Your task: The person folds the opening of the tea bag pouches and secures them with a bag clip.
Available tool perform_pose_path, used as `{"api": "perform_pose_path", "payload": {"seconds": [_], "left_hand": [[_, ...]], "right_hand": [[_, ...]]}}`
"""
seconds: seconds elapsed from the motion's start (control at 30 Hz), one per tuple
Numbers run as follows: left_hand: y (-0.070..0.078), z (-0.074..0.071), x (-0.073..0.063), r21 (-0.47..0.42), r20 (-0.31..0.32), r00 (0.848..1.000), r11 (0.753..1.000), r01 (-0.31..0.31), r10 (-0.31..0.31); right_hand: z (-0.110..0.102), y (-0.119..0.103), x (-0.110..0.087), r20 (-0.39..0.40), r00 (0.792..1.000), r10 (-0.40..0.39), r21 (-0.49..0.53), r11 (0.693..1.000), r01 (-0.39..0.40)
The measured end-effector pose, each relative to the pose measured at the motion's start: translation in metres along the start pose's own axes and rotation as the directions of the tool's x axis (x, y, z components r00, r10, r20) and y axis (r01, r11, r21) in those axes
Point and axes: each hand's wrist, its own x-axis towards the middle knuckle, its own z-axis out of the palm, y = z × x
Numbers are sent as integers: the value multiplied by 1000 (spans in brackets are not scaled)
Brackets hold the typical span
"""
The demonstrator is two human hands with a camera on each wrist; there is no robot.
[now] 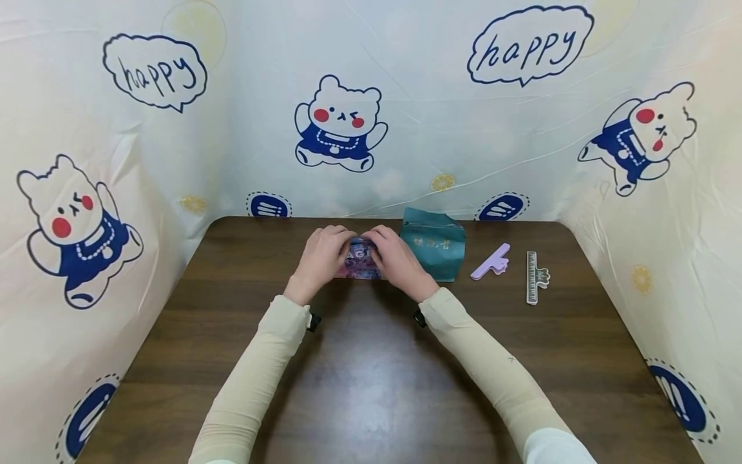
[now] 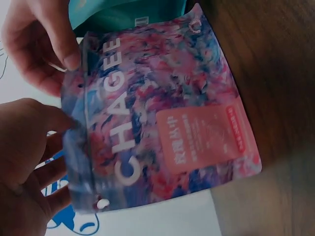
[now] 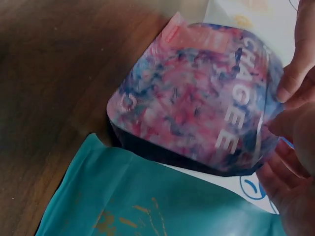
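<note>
A multicoloured pink, purple and blue pouch lettered "CHAGEE" stands at the far side of the table, between both hands. My left hand pinches its top edge at the left, thumb on the front in the left wrist view. Nearer the other end of that edge, my right hand pinches it too, its thumb and fingers on either side in the right wrist view. A zip line runs just below the top edge. Whether the pouch is open at the top cannot be told.
A teal pouch with gold lettering stands right beside my right hand. Farther right lie a lilac clip and a clip with a ruler-like bar. Behind the brown table hangs a printed cloth.
</note>
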Motion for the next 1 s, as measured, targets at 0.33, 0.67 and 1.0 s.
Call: {"api": "perform_pose_path", "payload": {"seconds": [0.33,0.67,1.0], "left_hand": [[13,1,0,124,23,1000,992,-8,5],[34,-23,-14,221,-29,996,972,-75,83],[52,-20,-33,177,-67,984,972,-153,167]], "right_hand": [[4,1,0,-6,999,51,56,997,-50],[-23,-20,-9,-32,999,-20,79,997,23],[-40,-28,-36,-13,995,-94,70,993,95]]}}
